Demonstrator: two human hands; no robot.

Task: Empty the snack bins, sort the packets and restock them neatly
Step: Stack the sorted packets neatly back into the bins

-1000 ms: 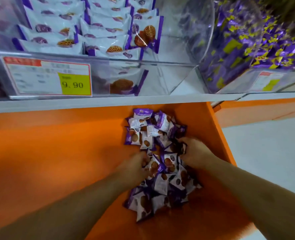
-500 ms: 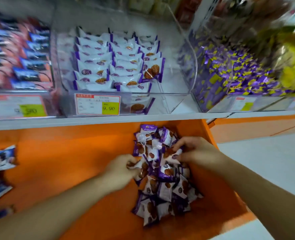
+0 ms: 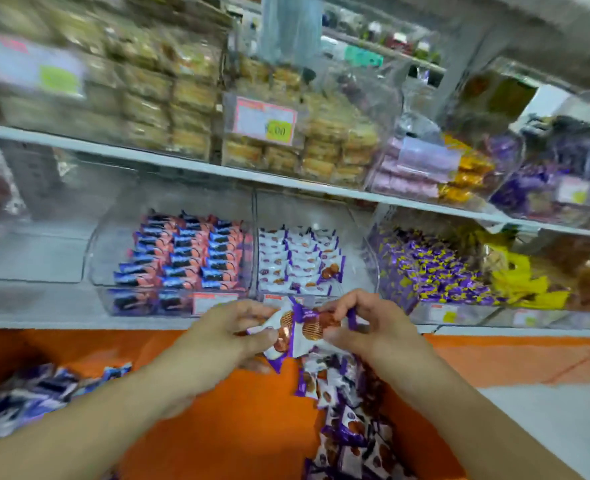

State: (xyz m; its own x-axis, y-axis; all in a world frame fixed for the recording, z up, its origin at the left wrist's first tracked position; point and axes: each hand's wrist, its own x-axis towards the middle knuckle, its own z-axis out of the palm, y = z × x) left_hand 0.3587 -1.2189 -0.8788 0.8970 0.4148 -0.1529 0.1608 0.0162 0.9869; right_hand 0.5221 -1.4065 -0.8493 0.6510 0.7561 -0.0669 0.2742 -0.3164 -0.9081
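Far left on the orange shelf (image 3: 217,427), a loose heap of blue-wrapped packets (image 3: 27,400) lies blurred at the frame edge; half a second ago only a few of them showed there. My view has tipped upward since then: an upper tier of clear bins with tan biscuit packs (image 3: 169,109) is now in sight, where before I saw only the lower row. In that lower row, the bin with blue-and-pink packets (image 3: 182,258) sits left of the clear bin (image 3: 355,271) holding neat rows of white-and-purple packets. My left hand (image 3: 224,337) has come up off the pile and now pinches the left side of a small bundle of white-and-purple waffle packets (image 3: 297,330), thumb underneath, fingers curled over the top. My right hand (image 3: 373,327) grips the right side of the same bundle, fingers arched over it. A second ago both hands were down in the pile; now the bundle is held in the air just in front of the partly filled bin's front edge. Below and right of my hands, the remaining pile of white-and-purple packets (image 3: 349,431) trails down the orange shelf. Right of the middle bin, a bin of purple-and-yellow candies (image 3: 435,268) sits heaped.
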